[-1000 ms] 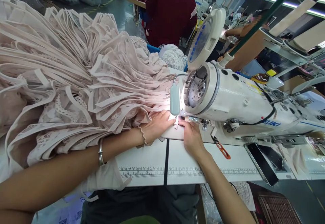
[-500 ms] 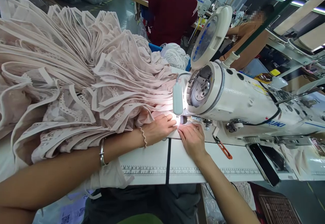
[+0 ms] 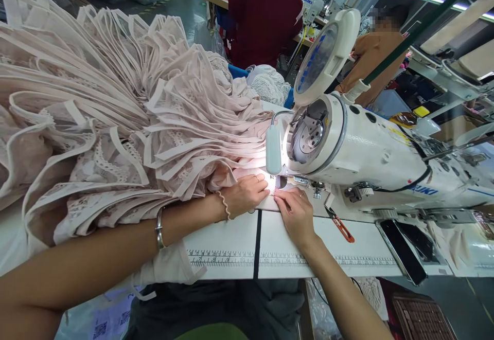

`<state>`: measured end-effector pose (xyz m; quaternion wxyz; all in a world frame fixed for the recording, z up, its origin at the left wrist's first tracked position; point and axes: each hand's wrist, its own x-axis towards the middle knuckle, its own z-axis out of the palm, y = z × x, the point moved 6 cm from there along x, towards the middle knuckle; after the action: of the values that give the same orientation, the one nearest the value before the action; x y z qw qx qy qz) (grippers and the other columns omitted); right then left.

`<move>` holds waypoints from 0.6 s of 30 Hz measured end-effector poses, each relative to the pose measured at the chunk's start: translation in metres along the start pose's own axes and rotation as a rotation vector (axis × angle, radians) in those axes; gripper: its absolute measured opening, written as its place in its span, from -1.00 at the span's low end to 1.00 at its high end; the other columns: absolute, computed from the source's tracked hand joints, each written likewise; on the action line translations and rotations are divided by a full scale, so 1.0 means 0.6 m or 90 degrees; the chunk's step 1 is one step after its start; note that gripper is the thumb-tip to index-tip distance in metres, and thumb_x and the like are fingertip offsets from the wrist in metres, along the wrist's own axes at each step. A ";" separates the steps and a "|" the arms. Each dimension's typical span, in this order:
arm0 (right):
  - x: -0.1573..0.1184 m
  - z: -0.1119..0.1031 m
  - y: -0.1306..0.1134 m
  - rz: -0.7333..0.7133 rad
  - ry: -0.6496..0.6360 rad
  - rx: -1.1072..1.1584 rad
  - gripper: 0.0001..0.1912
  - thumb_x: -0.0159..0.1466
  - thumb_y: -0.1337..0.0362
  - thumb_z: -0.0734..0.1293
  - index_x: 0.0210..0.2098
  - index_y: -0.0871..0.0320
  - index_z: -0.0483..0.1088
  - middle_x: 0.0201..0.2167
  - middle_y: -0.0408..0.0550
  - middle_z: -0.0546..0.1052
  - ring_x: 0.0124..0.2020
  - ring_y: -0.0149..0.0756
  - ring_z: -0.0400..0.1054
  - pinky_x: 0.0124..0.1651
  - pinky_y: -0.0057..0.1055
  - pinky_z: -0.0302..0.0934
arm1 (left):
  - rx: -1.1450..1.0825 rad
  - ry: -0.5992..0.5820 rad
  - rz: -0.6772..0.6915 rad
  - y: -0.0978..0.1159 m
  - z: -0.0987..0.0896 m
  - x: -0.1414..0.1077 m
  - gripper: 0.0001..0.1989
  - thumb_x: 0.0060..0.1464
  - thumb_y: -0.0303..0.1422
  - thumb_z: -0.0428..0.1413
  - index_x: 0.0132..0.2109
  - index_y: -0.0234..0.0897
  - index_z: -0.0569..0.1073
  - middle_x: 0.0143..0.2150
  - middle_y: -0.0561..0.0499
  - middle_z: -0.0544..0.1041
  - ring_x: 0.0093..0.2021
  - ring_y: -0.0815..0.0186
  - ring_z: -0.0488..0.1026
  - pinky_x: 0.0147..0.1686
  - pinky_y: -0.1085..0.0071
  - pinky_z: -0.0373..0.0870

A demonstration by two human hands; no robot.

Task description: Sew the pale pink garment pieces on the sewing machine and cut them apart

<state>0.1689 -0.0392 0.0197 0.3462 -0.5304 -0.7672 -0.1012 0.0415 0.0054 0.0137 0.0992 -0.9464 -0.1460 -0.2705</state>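
My left hand (image 3: 247,194), with a ring and bracelets, is at the sewing machine's needle area, fingers curled on the pale pink fabric (image 3: 244,172). Just right of it, my right hand (image 3: 298,215) pinches the edge of the same fabric between thumb and forefinger. A small lamp (image 3: 274,149) lights this spot brightly; glare hides the fine detail there. The white sewing machine (image 3: 347,142) stands over my right hand. To the left, a large heap of pale pink lace-trimmed garments (image 3: 185,119) spreads over the table and reaches the needle area.
Orange-handled thread snips (image 3: 341,226) lie right of my right hand. A phone (image 3: 401,251) rests near the table's front edge, beside a printed ruler (image 3: 222,259). A round magnifier (image 3: 322,57) stands above the machine. Two people (image 3: 262,16) are beyond the table.
The whole view has shifted slightly. My right fingertips have drawn a little apart from the left ones; both hands stay at the fabric by the needle.
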 end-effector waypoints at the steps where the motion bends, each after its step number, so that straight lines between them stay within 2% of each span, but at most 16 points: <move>1: -0.001 -0.001 0.001 0.000 -0.011 0.004 -0.82 0.37 0.34 0.24 -0.29 0.09 0.48 -0.41 -0.11 0.58 -0.34 -0.29 0.39 -0.18 -0.33 0.27 | -0.006 0.006 -0.001 -0.001 0.001 0.000 -0.68 0.33 -0.56 -0.16 -0.19 -0.41 0.49 -0.37 -0.06 0.42 -0.31 0.28 0.31 -0.28 0.36 0.26; 7: -0.003 -0.007 -0.005 -0.030 -0.007 -0.007 -0.79 0.32 0.42 0.23 -0.22 0.11 0.50 -0.33 -0.08 0.62 -0.28 -0.26 0.45 -0.11 -0.31 0.26 | 0.012 0.005 -0.023 0.000 0.004 0.001 -0.67 0.31 -0.59 -0.16 -0.28 -0.39 0.47 -0.40 -0.05 0.39 -0.33 0.29 0.31 -0.29 0.38 0.29; 12: -0.005 -0.013 -0.009 -0.063 -0.002 -0.007 -0.66 0.23 0.49 0.19 -0.17 0.10 0.53 -0.22 -0.10 0.64 -0.24 -0.27 0.48 -0.07 -0.28 0.28 | 0.004 0.020 -0.027 0.000 0.003 0.001 -0.69 0.27 -0.62 -0.14 -0.28 -0.39 0.47 -0.38 -0.04 0.39 -0.34 0.30 0.31 -0.30 0.40 0.31; 15: -0.008 -0.012 -0.012 -0.087 -0.016 -0.032 -0.64 0.20 0.49 0.20 -0.18 0.06 0.56 -0.19 -0.13 0.64 -0.23 -0.27 0.47 -0.07 -0.27 0.26 | -0.015 0.022 -0.019 0.000 0.003 0.001 -0.68 0.29 -0.61 -0.16 -0.28 -0.39 0.46 -0.38 -0.04 0.40 -0.33 0.30 0.32 -0.30 0.39 0.33; 18: -0.009 -0.006 -0.009 -0.066 -0.045 -0.057 -0.64 0.23 0.49 0.21 -0.17 0.04 0.56 -0.20 -0.12 0.62 -0.17 -0.25 0.44 0.00 -0.26 0.22 | -0.053 -0.001 -0.041 -0.003 0.006 -0.001 -0.67 0.31 -0.58 -0.17 -0.31 -0.36 0.45 -0.36 -0.06 0.42 -0.30 0.28 0.34 -0.27 0.36 0.37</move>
<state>0.1669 -0.0473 0.0200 0.2888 -0.5081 -0.8003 -0.1343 0.0421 0.0080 0.0105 0.0511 -0.9448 -0.1649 -0.2785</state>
